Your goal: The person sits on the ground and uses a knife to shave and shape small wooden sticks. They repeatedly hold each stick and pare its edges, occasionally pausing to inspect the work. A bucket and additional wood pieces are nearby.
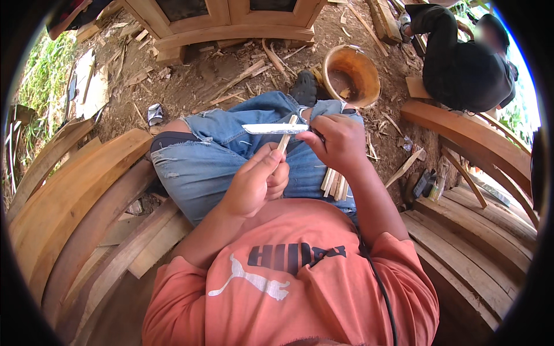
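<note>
Pale curved wooden planks (pixel 75 196) lie stacked at the far left, their outer ends lost in the dark rim of the view; the left hand (pixel 257 181) sits just right of them over the lap, fingers curled shut around the lower end of a thin wooden stick (pixel 284 138), thumb lying along it; the stick rises at a slight tilt from this fist; across its upper end rests a flat blade (pixel 274 128), held roughly level with its tip pointing to the person's left; the right hand (pixel 337 141) is closed on the blade's handle end, which the fingers hide, so the handle itself cannot be made out; blade and stick touch where they cross, above the blue denim shorts (pixel 213 155); a small bundle of further sticks (pixel 334 185) lies on the lap under the right wrist, partly covered by it; beyond the knee stands a round orange bucket (pixel 365 66), holding dark residue and a pale scrap, the contents hard to tell; wood offcuts (pixel 242 78) litter the earth around it; at the far right a second person in dark clothing (pixel 461 63) crouches, cut off by the edge, beside more curved planks (pixel 467 132); a wooden cabinet base (pixel 231 26) is cropped at the top.
</note>
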Action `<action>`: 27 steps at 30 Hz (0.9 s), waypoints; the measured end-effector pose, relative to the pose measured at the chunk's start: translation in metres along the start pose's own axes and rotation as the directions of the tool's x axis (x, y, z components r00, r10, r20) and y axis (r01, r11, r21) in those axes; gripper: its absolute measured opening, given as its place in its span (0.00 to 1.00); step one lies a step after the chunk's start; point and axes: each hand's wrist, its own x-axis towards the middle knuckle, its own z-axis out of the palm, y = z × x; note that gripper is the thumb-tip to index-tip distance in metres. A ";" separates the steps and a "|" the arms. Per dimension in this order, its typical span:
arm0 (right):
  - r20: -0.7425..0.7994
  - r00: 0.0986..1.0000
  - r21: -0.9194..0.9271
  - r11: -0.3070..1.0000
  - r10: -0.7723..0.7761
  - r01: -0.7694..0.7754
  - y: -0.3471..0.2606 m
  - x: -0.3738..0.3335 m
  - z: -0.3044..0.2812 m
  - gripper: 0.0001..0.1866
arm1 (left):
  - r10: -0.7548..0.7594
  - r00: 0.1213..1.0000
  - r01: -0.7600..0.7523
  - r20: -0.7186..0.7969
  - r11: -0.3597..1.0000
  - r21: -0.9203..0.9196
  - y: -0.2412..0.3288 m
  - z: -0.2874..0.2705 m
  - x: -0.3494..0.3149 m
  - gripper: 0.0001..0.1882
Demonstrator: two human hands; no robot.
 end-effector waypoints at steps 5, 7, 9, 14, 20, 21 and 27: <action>-0.132 0.832 0.067 0.843 0.538 -0.534 0.060 0.021 -0.012 0.21 | -0.032 0.999 0.032 0.026 0.999 0.012 0.003 -0.013 -0.014 0.12; -0.211 0.743 0.053 0.766 0.635 -0.640 0.116 0.018 -0.045 0.21 | -0.099 0.995 0.099 0.005 0.995 0.012 0.001 -0.021 -0.032 0.12; -0.181 0.873 -0.125 0.870 0.453 -0.478 0.118 0.015 -0.054 0.21 | -0.091 0.996 0.092 -0.012 0.995 0.024 -0.004 -0.026 -0.039 0.11; 0.128 0.935 -0.009 0.943 0.330 -0.332 0.045 0.001 -0.019 0.22 | 0.080 0.996 -0.063 -0.050 0.961 0.268 -0.005 -0.020 -0.029 0.11; 0.195 0.980 0.334 0.937 0.034 -0.099 -0.033 -0.030 0.015 0.21 | 0.115 0.990 -0.080 -0.083 0.937 0.339 0.000 -0.013 -0.024 0.13; 0.207 0.978 0.358 0.931 0.000 -0.076 -0.041 -0.029 0.015 0.21 | 0.109 0.990 -0.072 -0.086 0.931 0.357 0.001 -0.012 -0.024 0.14; 0.171 0.973 0.284 0.937 0.156 -0.201 -0.037 -0.025 0.022 0.19 | 0.138 0.977 -0.076 -0.160 0.936 0.344 -0.003 -0.002 -0.019 0.15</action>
